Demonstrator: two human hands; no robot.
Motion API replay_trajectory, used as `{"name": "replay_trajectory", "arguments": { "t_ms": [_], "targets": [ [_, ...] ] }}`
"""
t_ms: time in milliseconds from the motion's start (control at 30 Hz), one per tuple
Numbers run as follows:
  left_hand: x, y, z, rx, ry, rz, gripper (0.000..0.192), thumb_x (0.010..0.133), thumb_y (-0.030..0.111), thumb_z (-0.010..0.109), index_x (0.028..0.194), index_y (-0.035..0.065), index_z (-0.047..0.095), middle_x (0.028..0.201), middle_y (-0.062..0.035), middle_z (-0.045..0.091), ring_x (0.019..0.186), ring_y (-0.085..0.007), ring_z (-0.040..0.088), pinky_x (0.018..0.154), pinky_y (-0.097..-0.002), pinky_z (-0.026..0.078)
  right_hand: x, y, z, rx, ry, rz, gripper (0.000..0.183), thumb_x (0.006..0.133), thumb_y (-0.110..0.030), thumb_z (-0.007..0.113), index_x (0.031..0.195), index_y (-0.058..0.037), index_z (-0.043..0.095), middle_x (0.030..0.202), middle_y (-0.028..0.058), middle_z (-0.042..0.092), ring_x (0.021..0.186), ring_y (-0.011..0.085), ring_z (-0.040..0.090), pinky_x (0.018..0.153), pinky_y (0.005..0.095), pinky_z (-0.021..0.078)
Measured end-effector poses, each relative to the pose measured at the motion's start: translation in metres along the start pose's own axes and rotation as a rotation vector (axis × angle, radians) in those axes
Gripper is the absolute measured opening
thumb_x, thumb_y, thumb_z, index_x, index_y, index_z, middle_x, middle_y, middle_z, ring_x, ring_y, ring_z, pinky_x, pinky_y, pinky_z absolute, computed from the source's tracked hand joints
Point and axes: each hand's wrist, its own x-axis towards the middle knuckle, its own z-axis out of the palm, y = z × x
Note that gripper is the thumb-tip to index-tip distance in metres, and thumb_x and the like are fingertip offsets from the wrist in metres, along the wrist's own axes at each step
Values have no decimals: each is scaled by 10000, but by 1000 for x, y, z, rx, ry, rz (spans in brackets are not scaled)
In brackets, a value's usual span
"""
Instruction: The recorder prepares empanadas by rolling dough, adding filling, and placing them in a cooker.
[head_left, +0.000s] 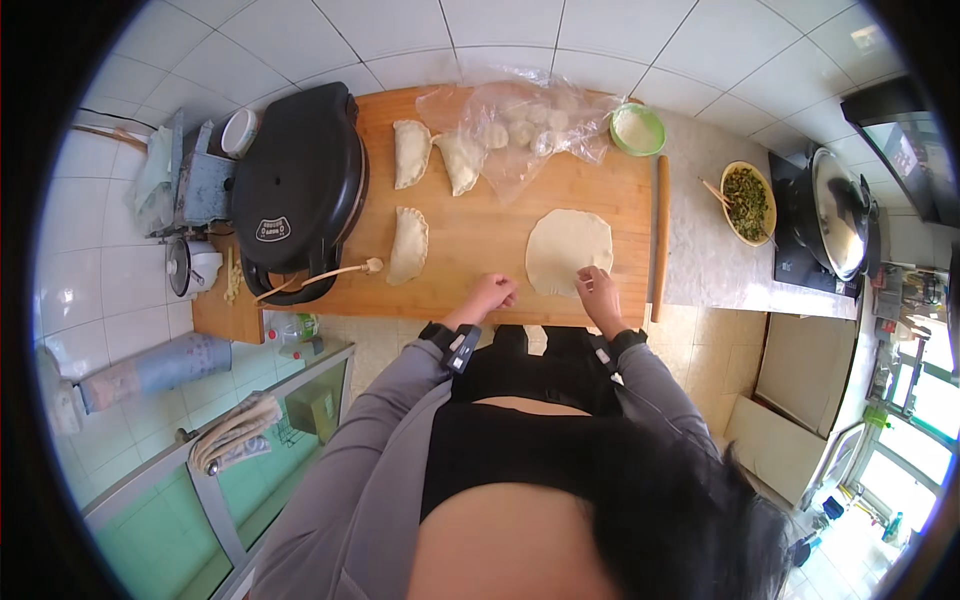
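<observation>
A round sheet of rolled dough (564, 247) lies flat on the wooden board (480, 225). My right hand (598, 289) is at the sheet's lower right edge, fingers bent; whether they pinch the dough cannot be told. Left of the sheet, over the board's front edge, is my left hand (495, 292), fingers curled, with nothing visible in it. Folded, crimped dough turnovers (409, 244) lie on the left part of the board, several in all. Behind them, clear plastic film (517, 172) covers several dough balls (521, 133).
A rolling pin (661, 240) lies along the board's right edge, near a green bowl of flour (637, 130). Farther right are a bowl of chopped green filling (748, 204) and a lidded wok (836, 214). A black electric griddle (296, 187) stands at left, its cord (322, 276) reaching onto the board.
</observation>
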Motion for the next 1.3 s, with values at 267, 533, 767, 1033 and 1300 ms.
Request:
{"name": "replay_trajectory", "arguments": {
  "t_ms": [267,533,767,1033,1300],
  "targets": [
    [6,6,4,320,93,376,149,832,142,654,945,47,635,800,-24,640,753,-132,615,689,-277,508,9,46,-21,-60,-193,-104,262,814,-229,647,991,-37,637,898,152,665,821,279,654,727,368,523],
    [-19,59,40,-256,187,120,214,877,43,577,1090,18,570,1035,-81,629,942,-199,646,785,-283,524,84,134,-185,745,297,387,204,928,-177,519,1033,-25,606,804,98,674,644,124,621,572,248,516],
    [-2,109,140,-176,205,54,166,906,84,563,1060,31,590,974,-72,646,844,-165,648,722,-260,526,135,271,-282,1045,609,562,367,933,-261,535,1198,-24,445,998,148,616,786,217,641,641,305,547],
    [22,147,224,-42,70,130,174,924,99,539,1071,21,592,938,-78,661,809,-148,638,725,-260,525,144,292,-303,1167,467,412,320,950,-165,498,1247,-87,409,1052,102,606,853,221,651,666,322,582],
    [31,178,272,-33,6,140,327,924,132,559,1225,15,515,1028,-104,640,897,-169,629,810,-292,517,101,264,-281,1160,468,395,316,941,-141,507,1245,-73,459,1086,105,616,879,215,654,688,323,583]
  ]
}}
